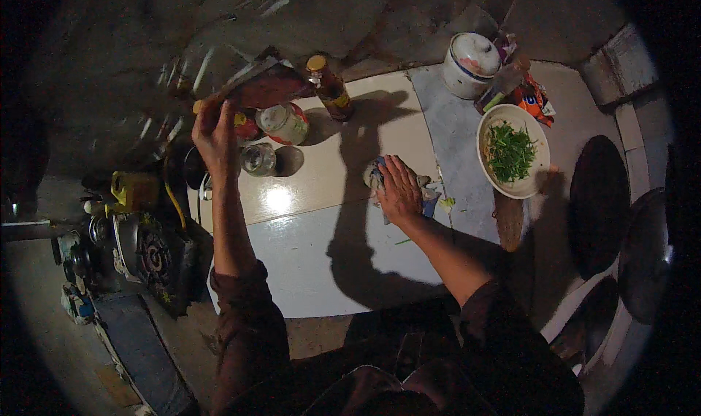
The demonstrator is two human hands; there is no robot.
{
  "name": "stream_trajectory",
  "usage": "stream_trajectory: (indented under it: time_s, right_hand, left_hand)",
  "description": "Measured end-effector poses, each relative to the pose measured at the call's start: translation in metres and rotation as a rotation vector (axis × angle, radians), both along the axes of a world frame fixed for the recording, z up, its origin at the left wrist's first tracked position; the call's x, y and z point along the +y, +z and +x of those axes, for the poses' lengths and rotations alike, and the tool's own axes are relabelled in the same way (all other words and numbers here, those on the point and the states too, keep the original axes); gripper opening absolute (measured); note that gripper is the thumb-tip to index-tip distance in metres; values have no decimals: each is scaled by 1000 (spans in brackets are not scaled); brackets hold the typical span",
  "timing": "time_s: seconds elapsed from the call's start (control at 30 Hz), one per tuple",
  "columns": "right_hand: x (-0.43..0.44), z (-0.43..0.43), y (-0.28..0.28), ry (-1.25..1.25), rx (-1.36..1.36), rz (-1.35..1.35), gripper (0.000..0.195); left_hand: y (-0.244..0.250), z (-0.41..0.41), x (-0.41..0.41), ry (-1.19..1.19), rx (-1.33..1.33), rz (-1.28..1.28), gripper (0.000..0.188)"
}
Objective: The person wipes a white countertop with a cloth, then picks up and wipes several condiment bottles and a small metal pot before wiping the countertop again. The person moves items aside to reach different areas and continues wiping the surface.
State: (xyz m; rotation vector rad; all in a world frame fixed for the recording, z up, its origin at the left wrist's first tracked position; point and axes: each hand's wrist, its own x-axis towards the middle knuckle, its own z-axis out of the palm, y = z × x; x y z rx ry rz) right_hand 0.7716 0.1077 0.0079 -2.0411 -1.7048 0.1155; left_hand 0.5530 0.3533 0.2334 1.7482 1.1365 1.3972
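Observation:
My left hand (214,128) is raised at the back left of the tiled counter (306,263), its fingers closed on the handle end of a cleaver (268,87) with a broad dark blade. Below and beside the blade stand a glass jar with a lid (283,123) and a small clear glass (258,159). My right hand (401,189) lies flat on a crumpled cloth (374,175) on the counter, pressing it down. Scraps of green and white vegetable (447,203) lie just right of that hand.
A sauce bottle (333,90) stands at the back. To the right are a lidded enamel pot (472,65), an orange packet (532,101) and a white bowl (489,167) of chopped greens (510,150). A gas stove (156,257) and a yellow jug (134,191) sit left of the counter.

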Motion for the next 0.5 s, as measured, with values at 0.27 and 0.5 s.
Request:
stream_trajectory:
  time_s: [0.27,0.5]
  right_hand:
    - [-2,0,7,0,-2,-36,66]
    - [-1,0,9,15,39,2,59]
  left_hand:
    - [7,-3,61,37,187,139,24]
    - [-60,31,105,-129,594,185,22]
